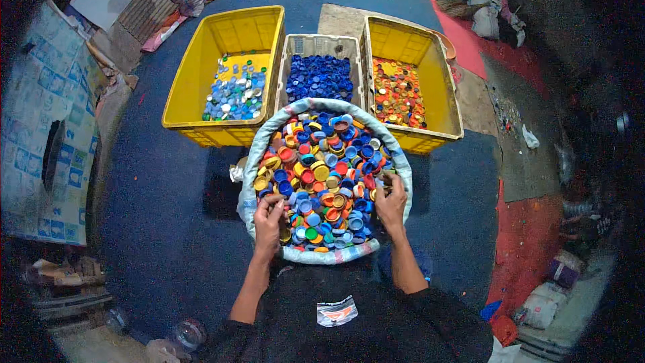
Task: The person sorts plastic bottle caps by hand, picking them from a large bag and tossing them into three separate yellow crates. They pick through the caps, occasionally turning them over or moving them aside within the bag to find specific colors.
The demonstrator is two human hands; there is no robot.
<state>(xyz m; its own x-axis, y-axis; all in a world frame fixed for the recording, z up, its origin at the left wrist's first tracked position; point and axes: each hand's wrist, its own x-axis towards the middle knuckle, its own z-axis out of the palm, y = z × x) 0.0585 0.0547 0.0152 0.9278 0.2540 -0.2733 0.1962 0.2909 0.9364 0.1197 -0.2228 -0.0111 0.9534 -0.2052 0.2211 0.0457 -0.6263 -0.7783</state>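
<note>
On my feed, the blue floor (161,228) carries a yellow tub (208,136) far left, a pale crate (322,45) beside it, a second tub (441,102) far right.

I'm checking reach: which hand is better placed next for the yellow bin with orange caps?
Probably the right hand: it's at the right side of the sack, nearer that yellow bin; the left hand is at the opposite side, farther off.
</note>
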